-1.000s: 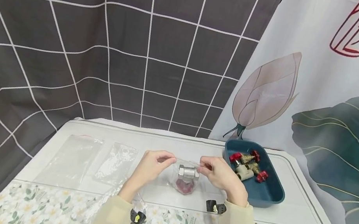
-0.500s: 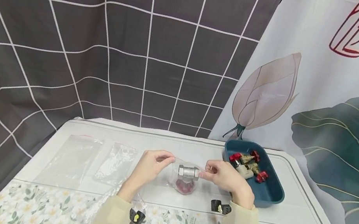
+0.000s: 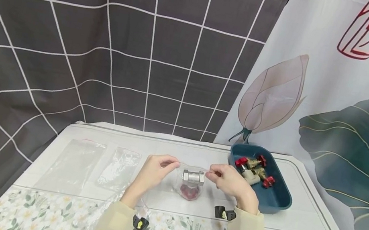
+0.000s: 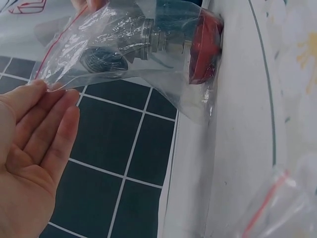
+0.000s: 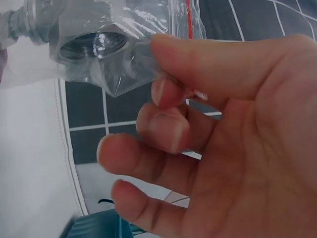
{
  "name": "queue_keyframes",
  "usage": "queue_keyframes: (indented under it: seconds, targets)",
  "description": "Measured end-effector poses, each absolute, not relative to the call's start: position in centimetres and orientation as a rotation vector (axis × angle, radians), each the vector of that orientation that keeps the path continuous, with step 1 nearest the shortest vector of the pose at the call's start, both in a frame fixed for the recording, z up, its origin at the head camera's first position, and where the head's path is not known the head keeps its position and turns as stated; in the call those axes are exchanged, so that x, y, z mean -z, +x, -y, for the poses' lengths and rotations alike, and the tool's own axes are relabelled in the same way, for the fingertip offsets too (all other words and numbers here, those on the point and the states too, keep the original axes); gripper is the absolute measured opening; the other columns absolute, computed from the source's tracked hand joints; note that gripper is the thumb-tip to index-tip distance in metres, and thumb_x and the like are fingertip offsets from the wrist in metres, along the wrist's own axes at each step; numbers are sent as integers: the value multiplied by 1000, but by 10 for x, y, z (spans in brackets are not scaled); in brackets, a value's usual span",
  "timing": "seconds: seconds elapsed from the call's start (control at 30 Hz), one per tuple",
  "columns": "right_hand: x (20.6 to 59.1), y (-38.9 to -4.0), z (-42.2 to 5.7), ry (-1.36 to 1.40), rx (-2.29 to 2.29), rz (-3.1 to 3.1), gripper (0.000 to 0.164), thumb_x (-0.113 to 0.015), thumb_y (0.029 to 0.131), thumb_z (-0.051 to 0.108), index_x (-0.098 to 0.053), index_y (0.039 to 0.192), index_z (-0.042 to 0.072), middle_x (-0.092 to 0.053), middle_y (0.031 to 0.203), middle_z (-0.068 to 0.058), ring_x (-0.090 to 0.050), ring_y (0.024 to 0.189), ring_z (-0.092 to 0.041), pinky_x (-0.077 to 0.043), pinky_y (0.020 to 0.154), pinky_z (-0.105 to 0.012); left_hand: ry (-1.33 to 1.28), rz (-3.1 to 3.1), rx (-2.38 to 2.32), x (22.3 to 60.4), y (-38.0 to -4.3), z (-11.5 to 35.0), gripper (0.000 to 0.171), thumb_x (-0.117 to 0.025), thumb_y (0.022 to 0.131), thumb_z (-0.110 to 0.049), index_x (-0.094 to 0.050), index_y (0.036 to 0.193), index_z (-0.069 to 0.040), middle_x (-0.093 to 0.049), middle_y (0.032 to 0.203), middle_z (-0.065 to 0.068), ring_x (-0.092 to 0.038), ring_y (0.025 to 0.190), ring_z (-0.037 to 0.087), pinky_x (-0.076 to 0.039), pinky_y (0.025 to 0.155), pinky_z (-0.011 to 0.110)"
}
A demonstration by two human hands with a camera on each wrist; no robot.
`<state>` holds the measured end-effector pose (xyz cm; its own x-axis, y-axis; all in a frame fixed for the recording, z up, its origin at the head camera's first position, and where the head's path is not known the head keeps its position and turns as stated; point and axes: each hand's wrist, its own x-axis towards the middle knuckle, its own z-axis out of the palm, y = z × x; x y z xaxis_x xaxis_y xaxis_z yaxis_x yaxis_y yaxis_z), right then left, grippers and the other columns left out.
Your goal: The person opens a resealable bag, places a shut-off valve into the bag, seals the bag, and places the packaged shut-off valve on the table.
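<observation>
A gate valve (image 3: 193, 178) with a silver body and a red handwheel (image 4: 204, 47) is inside a clear zip bag (image 4: 193, 103). The valve stands with its handwheel down against the white tabletop. My left hand (image 3: 155, 172) pinches the left end of the bag's mouth between thumb and fingertips, close to the red zip strip (image 4: 56, 47). At the opposite end, thumb and index finger of my right hand (image 3: 230, 183) pinch the bag, the other fingers loosely bent. Between the two hands the mouth is stretched. The valve's threaded opening (image 5: 91, 48) shows through the plastic.
A blue bin (image 3: 277, 193) with several red-handled valves (image 3: 254, 170) sits at the right. Flat clear bags (image 3: 71, 165) lie on the left of the white tabletop (image 3: 165, 144). Another clear plastic bag (image 3: 102, 209) is beside my left forearm.
My right hand shifted right along the bag's mouth, then slightly back left to the corner, where it pinches. The left hand and the valve have stayed in place.
</observation>
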<state>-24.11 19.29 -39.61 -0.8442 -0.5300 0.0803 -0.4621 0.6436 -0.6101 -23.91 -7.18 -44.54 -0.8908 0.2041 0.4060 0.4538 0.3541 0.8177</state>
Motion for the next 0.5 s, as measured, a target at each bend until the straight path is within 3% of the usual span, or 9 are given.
queue_keyframes:
  seconds: [0.2,0.5]
  targets:
    - [398,-241,-201,-784,1015,-2741,30,-66,95,25,-51,71,15,-44,62,7,-44,58,-12,-34,53,-26,-566,2388,1586,445,-239,71,18,-68,93,-25,-73,101,-10,-74,93,-2,-69,87,12,-56,84,32]
    - [401,-244,-206,-892,1063,-2665,30,-59,97,11,-52,69,14,-44,58,9,-41,55,-9,-31,51,-24,-548,2393,1603,444,-237,71,16,-67,94,-25,-72,100,-11,-73,91,-3,-69,86,12,-56,84,33]
